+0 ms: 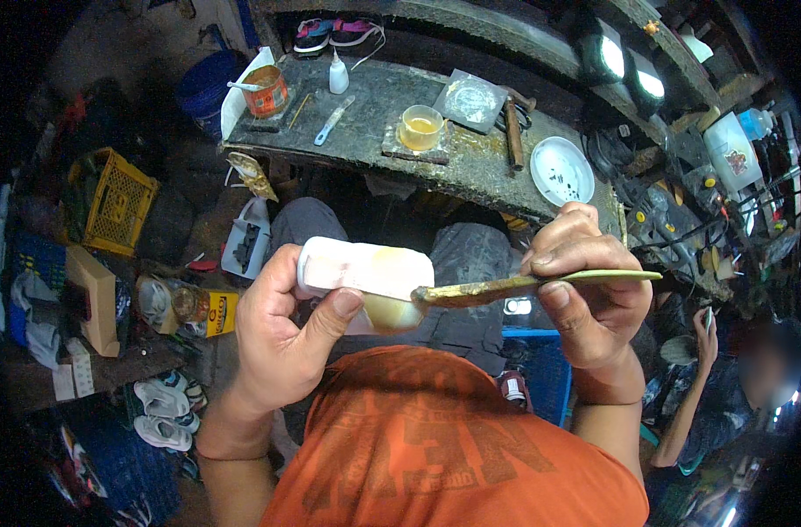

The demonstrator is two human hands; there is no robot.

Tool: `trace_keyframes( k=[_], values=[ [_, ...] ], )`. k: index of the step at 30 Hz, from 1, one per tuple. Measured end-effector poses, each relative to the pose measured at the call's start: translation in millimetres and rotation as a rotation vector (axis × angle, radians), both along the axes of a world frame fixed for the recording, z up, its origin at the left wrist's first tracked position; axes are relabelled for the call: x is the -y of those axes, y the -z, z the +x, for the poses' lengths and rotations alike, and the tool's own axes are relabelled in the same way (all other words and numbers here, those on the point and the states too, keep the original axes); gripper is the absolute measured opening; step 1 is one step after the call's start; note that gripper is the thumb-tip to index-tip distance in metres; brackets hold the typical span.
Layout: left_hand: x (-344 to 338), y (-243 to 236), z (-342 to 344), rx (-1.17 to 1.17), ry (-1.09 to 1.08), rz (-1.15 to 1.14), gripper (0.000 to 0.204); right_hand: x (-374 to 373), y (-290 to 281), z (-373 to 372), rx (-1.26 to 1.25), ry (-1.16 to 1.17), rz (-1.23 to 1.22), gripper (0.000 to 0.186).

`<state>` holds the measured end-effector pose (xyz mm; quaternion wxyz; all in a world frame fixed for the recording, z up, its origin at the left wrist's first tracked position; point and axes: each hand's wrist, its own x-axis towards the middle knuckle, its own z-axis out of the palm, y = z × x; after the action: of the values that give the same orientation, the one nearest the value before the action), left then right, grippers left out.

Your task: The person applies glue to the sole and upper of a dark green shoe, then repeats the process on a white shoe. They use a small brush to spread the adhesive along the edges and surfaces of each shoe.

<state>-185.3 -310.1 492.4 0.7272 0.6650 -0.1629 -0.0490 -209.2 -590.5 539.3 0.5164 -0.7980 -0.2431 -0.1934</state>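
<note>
My left hand [286, 325] is closed round a white piece that looks like a shoe sole [347, 266], its upper face smeared pale yellow near the right end. Under that end shows a rounded, translucent yellowish part [391, 314]. In my right hand [589, 277] I pinch a brush [479, 292] with a flat yellow-green handle and a brown-crusted shaft. Its dark tip meets the right end of the white piece. The bristles cannot be made out. Both hands are held above my lap.
On the workbench [365, 123] ahead stand an orange can [265, 91], a white squeeze bottle [338, 74], a cup of amber liquid [420, 128], a hammer [514, 136] and a spotted white plate [562, 171]. A yellow crate [119, 200] lies left. Another person [717, 404] sits at right.
</note>
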Motion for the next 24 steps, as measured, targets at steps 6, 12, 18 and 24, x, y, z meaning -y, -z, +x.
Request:
trace_keyframes(
  k=[6,12,18,24],
  values=[
    [2,-4,1,-0.116,0.02,-0.036,0.025,0,-5,-3,0.132,0.034,-0.199,0.021],
    [4,-7,3,-0.086,0.001,-0.027,0.024,-1,-7,-6,0.144,0.029,-0.269,0.029],
    [3,-13,5,-0.15,0.004,-0.029,0.024,-3,-9,-7,0.184,0.025,-0.326,0.027],
    [3,-13,11,-0.143,0.001,-0.039,0.026,-8,-11,-8,0.271,0.067,-0.466,0.023]
  ],
)
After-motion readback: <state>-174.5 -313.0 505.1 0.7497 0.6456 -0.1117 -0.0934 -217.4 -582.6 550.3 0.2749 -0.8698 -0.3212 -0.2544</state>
